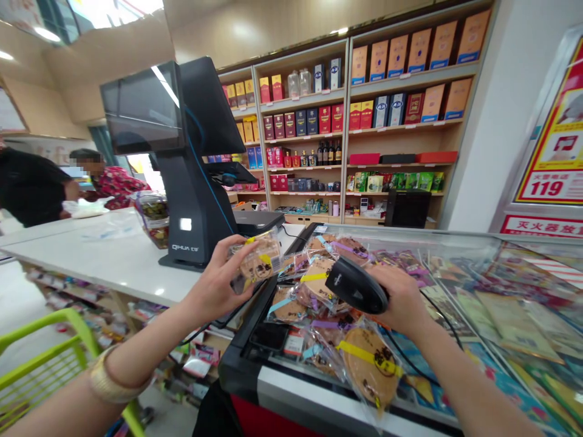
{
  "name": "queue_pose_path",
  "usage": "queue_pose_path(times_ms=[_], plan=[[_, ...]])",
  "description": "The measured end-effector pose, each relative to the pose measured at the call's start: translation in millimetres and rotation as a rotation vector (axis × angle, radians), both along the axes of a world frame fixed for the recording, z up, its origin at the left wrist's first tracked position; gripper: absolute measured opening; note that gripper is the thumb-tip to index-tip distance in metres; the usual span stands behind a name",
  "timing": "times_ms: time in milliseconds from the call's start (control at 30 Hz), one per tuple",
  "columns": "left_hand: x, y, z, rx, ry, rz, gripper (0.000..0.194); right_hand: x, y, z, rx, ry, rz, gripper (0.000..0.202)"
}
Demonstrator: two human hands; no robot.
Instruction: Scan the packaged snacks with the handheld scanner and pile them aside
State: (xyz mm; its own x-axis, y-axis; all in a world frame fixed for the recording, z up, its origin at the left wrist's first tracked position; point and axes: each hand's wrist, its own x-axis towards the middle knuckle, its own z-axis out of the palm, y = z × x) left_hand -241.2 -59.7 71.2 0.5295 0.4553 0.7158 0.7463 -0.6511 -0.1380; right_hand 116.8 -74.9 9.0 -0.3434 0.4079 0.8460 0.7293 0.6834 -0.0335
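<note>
My left hand (221, 282) grips a clear-wrapped snack packet (260, 262) with yellow marks, raised beside the freezer's left edge. In my right hand (401, 294) is a black handheld barcode scanner (357, 285), its head pointing left toward that packet, a short gap between them. Under the scanner, several bagged round flat biscuits (370, 367) with yellow, blue and purple strips lie piled on the glass freezer top (432, 243). A black cable runs from behind my right hand.
A black register screen (141, 112) stands on the white counter (113, 267), beside a bagged bundle (155, 215). A green shopping basket (45, 358) is at lower left. Two people are beyond the counter at far left. Shelves (300, 103) of boxes and bottles line the back wall.
</note>
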Motion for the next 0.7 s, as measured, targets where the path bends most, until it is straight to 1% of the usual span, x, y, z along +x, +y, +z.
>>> queue_pose_path(times_ms=[67,233,400,500,600,700], plan=[[10.1,-2.1,3.0,0.02,0.033,-0.057,0.074,-1.6,-0.9,0.2,-0.024,-0.01,0.005,0.023],[27.0,-5.4,5.8,-0.009,0.079,-0.129,0.078,-5.0,-2.3,1.0,-0.073,-0.046,0.033,0.022],[36.0,-8.2,6.1,-0.039,0.086,-0.182,0.081,-9.9,-3.8,3.6,-0.11,-0.098,0.054,0.02],[38.3,-9.8,6.3,-0.054,0.096,-0.19,0.081,-12.0,-4.1,4.1,-0.126,-0.107,0.053,0.018],[40.7,-13.9,5.9,-0.087,0.07,-0.199,0.081,-10.2,-3.1,3.4,-0.076,-0.027,0.053,0.02],[46.2,-21.4,1.9,-0.141,0.021,-0.244,0.081,-3.5,-1.2,3.1,0.08,0.127,0.001,0.023]])
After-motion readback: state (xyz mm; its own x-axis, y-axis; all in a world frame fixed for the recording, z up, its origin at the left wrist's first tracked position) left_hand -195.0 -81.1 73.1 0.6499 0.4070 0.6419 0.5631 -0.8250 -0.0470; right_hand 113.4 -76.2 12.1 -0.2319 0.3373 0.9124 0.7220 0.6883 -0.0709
